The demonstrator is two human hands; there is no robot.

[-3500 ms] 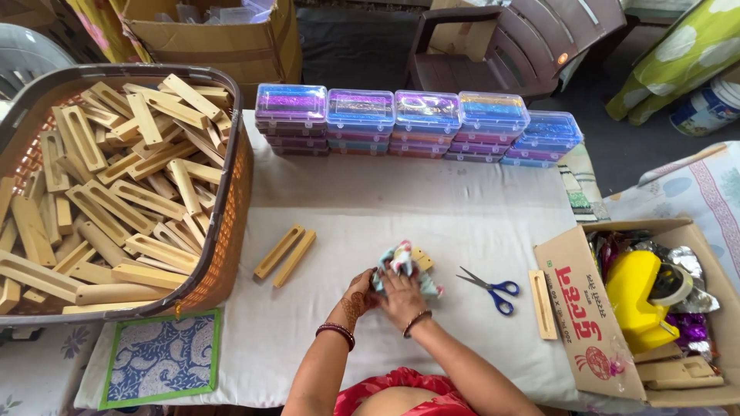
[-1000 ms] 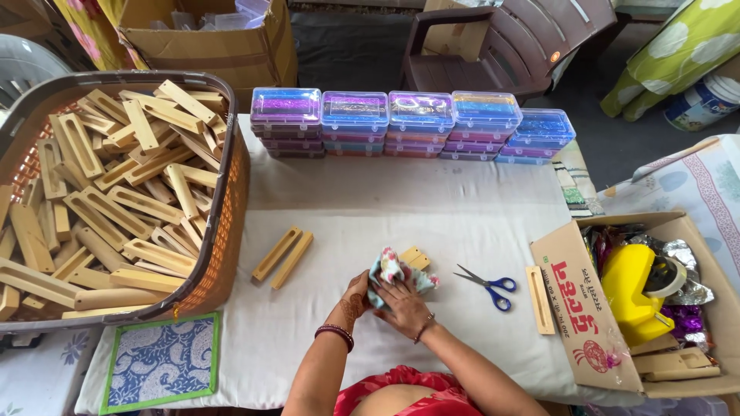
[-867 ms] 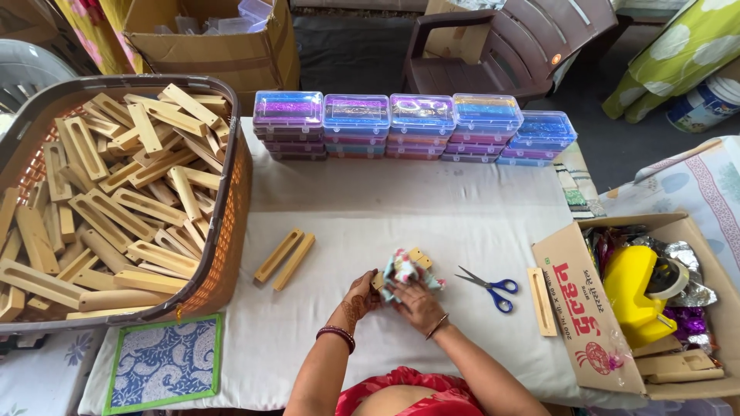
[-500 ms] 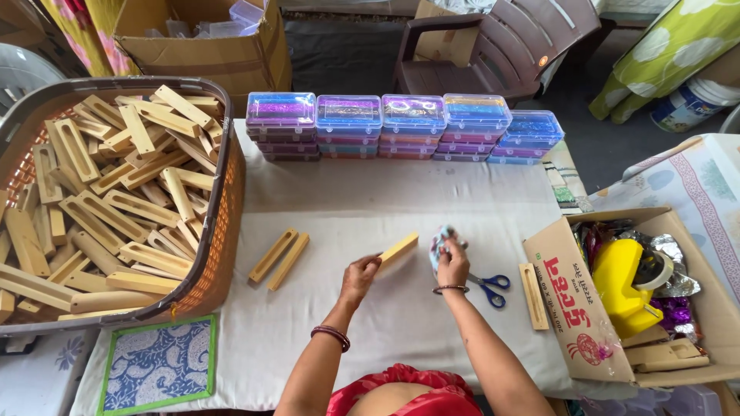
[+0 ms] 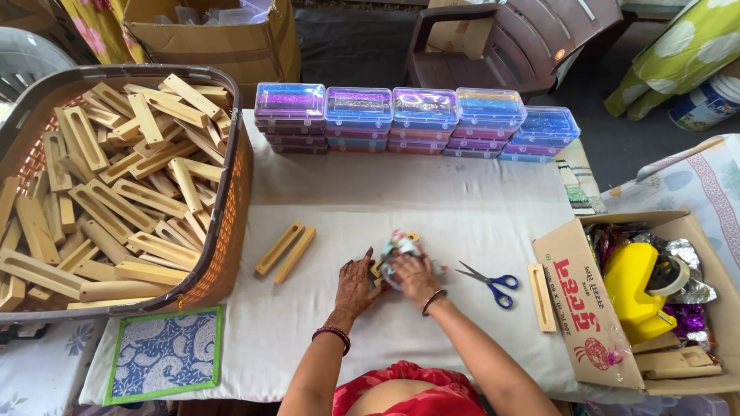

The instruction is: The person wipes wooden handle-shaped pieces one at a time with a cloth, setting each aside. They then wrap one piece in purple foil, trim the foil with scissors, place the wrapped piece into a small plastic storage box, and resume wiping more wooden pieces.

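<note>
Both hands meet over the white cloth-covered table (image 5: 432,208). My left hand (image 5: 356,283) grips the near end of a small wooden block (image 5: 378,269), mostly hidden under the hands. My right hand (image 5: 412,273) presses a patterned multicoloured cloth piece (image 5: 399,245) over the block. Blue-handled scissors (image 5: 487,280) lie just right of my right hand. Two slotted wooden blocks (image 5: 287,250) lie side by side to the left of my left hand.
A large brown basket (image 5: 223,231) of several wooden blocks stands at left. Stacks of clear purple and blue plastic cases (image 5: 416,119) line the far edge. An open cardboard box (image 5: 586,300) with a yellow tape dispenser (image 5: 638,283) sits at right, one wooden block (image 5: 540,296) beside it.
Half a second ago the hands were apart, left holding the block, right holding the cloth near the scissors. Now they have come together, cloth laid over the block.
</note>
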